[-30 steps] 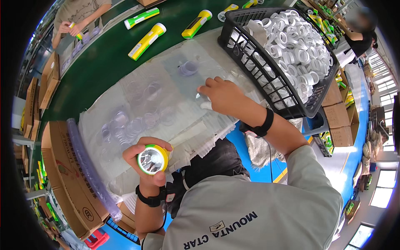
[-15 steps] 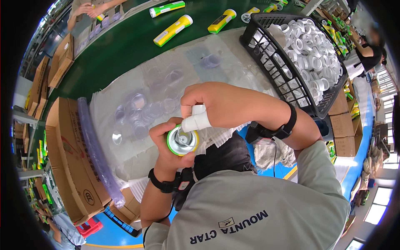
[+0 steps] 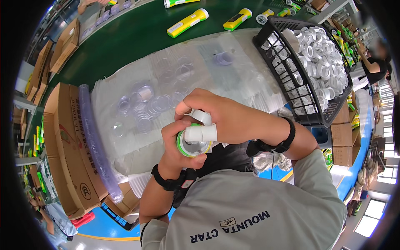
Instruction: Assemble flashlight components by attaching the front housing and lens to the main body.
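My left hand is wrapped round a flashlight, whose round silvery reflector end with a green and yellow rim faces up. The rest of its body is hidden by the hand and wrist. Over the opening is my right hand, with a white-wrapped finger reaching into the reflector. A white plastic ring is held in the curled fingers of that hand, just above the flashlight. Beyond both hands, several clear round lenses lie scattered on the plastic-covered mat.
A black basket full of white rings stands at the far right. Yellow and green flashlights lie on the green table along the back. To the left are an open cardboard box and a rolled clear plastic sheet. Other people work nearby.
The wrapped finger has moved from the reflector's edge across its opening. Both hands and the flashlight sit slightly further right in the picture, and the whole view has shifted.
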`<state>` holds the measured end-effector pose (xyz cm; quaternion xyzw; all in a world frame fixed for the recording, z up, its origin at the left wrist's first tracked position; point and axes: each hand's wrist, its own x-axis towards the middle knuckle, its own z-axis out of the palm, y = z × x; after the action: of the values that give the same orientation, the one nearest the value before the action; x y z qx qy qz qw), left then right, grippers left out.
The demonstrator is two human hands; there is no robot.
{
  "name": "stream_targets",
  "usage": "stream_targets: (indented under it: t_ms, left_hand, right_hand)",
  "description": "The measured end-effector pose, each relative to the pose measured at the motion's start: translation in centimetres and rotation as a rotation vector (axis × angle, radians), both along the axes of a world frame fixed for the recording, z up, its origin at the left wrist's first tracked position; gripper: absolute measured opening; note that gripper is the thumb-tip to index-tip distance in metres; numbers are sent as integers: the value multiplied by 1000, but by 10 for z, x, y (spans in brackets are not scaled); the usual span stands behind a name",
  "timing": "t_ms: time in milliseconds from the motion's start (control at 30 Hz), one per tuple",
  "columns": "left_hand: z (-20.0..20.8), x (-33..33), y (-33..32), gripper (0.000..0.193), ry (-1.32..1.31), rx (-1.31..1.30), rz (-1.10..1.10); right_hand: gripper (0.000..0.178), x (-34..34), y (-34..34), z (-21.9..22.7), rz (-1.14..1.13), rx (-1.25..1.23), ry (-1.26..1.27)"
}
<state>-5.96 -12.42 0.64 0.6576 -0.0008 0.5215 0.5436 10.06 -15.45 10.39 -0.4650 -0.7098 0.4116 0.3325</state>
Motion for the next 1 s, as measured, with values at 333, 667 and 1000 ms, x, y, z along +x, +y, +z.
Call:
stream_targets:
  t_ms: [333,667,1000]
  left_hand:
    - [1,1,1,74,-16,14,-26]
    - [4,3,-1,70,-19,-37,-10]
    - [7,-3,1,88,72,-31,39]
  right_hand:
    - [40,2,-7,11,-45,-7,-79]
    - [46,59,-9,-59,-412,293,-401]
    - [66,83,-22,-81,-340,190,-762]
